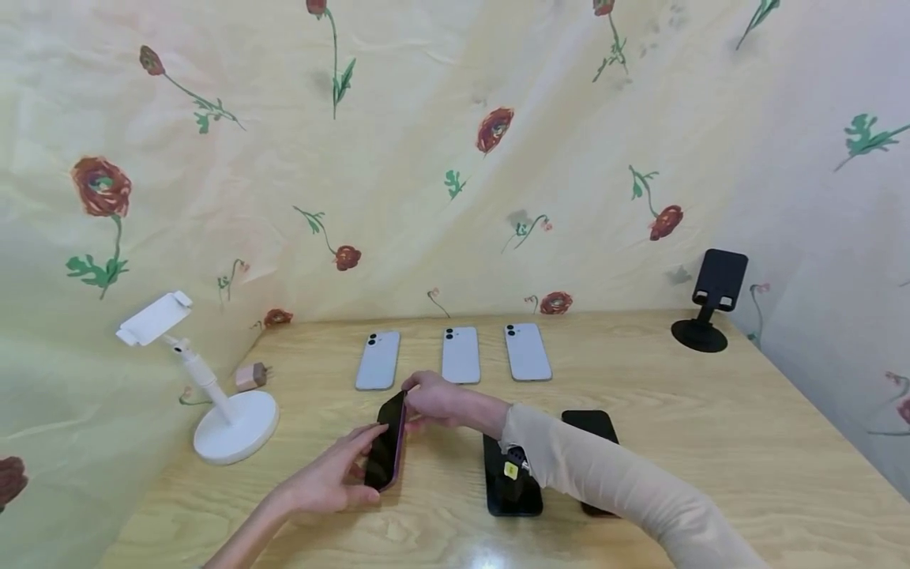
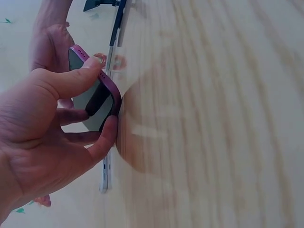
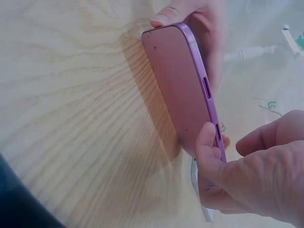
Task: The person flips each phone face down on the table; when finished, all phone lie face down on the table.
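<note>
Both hands hold a purple-framed phone [image 1: 386, 450], tilted up off the wooden table on one long edge, its dark screen facing left. At its near end, my left hand [image 1: 327, 478] has its thumb on the bottom edge and its fingers by the screen side, as the left wrist view shows. My right hand [image 1: 437, 399] pinches the far end. The phone's plain pink back [image 3: 173, 85] faces the right wrist camera. Beneath the right forearm lie two dark phones, one [image 1: 512, 490] partly covered by the wrist, the other [image 1: 592, 423] by the sleeve.
Three pale phones lie face down in a row at the back: left [image 1: 379, 361], middle [image 1: 461, 357], right [image 1: 528, 352]. A white phone stand [image 1: 231, 431] and a pink charger plug [image 1: 250, 377] are at left. A black phone stand [image 1: 700, 336] occupies the back right corner.
</note>
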`<move>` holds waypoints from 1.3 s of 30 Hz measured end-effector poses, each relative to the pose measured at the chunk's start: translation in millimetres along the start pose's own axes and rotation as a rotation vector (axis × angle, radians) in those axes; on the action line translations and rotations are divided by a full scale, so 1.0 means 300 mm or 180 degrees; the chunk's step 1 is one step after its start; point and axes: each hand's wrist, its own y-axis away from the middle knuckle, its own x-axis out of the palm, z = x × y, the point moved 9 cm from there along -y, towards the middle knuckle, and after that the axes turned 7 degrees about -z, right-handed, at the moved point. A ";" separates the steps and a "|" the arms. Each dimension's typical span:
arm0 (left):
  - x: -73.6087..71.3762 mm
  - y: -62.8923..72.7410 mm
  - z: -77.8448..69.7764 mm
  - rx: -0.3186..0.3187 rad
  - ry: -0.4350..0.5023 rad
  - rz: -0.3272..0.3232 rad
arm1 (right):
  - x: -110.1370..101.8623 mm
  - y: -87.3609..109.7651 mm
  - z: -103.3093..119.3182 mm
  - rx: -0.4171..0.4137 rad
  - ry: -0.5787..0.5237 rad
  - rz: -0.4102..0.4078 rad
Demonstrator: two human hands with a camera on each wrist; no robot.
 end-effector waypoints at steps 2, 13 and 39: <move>0.002 0.001 0.003 -0.0006 0.0047 0.0025 | 0.006 0.011 0.009 -0.0042 0.0003 0.0011; -0.019 0.031 0.015 -0.0072 0.0666 0.0176 | 0.077 0.038 0.064 -0.0125 -0.0074 0.0137; -0.043 0.018 0.013 -0.0048 0.1069 0.0381 | 0.111 0.059 0.079 -0.0328 -0.0308 0.0390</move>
